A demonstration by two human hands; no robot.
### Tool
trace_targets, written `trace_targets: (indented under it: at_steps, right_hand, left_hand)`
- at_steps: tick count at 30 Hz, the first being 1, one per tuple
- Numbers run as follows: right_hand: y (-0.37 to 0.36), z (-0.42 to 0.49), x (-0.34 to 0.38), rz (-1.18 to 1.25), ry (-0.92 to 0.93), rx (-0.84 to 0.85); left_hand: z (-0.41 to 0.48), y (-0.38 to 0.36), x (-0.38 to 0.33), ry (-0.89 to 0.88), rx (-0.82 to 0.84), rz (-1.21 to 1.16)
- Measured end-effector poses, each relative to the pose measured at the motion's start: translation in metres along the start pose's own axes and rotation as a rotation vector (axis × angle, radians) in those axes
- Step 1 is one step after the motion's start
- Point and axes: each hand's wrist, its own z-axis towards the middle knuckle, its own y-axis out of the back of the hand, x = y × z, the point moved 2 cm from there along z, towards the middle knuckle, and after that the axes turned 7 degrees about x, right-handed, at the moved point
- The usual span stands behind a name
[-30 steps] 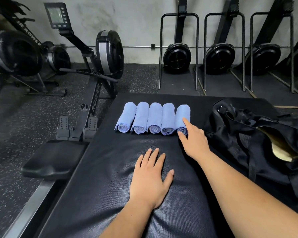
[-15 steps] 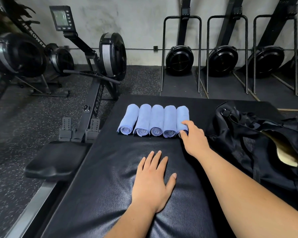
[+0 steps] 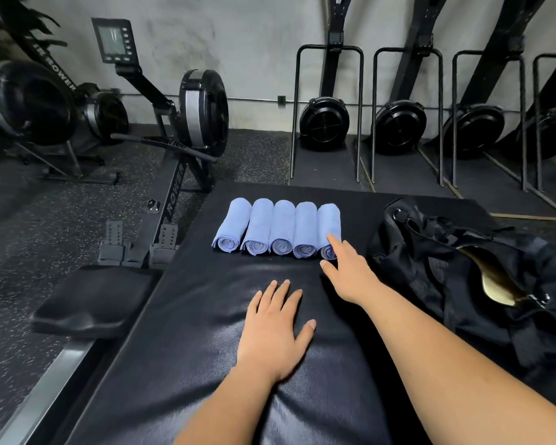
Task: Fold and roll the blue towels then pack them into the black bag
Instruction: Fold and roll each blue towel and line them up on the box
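One finger of right hand [image 3: 350, 277] touches rightmost towel [image 3: 328, 221].

Black padded vinyl mat [image 3: 206, 364], black rowing machine with round flywheel [image 3: 203, 110], its small grey-screened monitor [image 3: 113, 40], black contoured seat [image 3: 90, 300], speckled rubber floor [image 3: 45, 226], upright-stored black rowers [image 3: 398, 126] against grey concrete wall [image 3: 254, 43]

Five rolled towels [image 3: 276, 228] lie side by side in a row on a padded mat [image 3: 206, 316], with a duffel bag [image 3: 446, 284] to their right on the same mat. Before the row, the left hand [image 3: 275, 332] rests flat on the mat; the right hand [image 3: 350, 274] touches the rightmost roll [image 3: 328, 220]. A rowing machine [image 3: 203, 110] stands left of the mat, and upright rowers [image 3: 325, 120] stand behind.
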Motion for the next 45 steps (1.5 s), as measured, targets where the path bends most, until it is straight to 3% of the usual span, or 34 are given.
trace_targets:
  at_steps: [8, 21, 31, 45]
  right_hand:
    - [0.011, -0.034, 0.022, -0.164, -0.024, 0.121]
    - [0.006, -0.106, 0.096, -0.272, 0.098, 0.152]
    - [-0.042, -0.18, 0.193, -0.296, 0.276, 0.206]
    - [-0.189, -0.273, 0.337, -0.509, 0.62, 0.387]
  left_hand:
    - [0.0, 0.014, 0.005, -0.031, 0.075, -0.209]
    - [-0.06, 0.08, 0.019, 0.027, 0.076, -0.064]
    - [-0.177, 0.117, 0.088, 0.233, -0.031, -0.027]
    - [-0.378, 0.104, 0.204, 0.585, -0.125, -0.103]
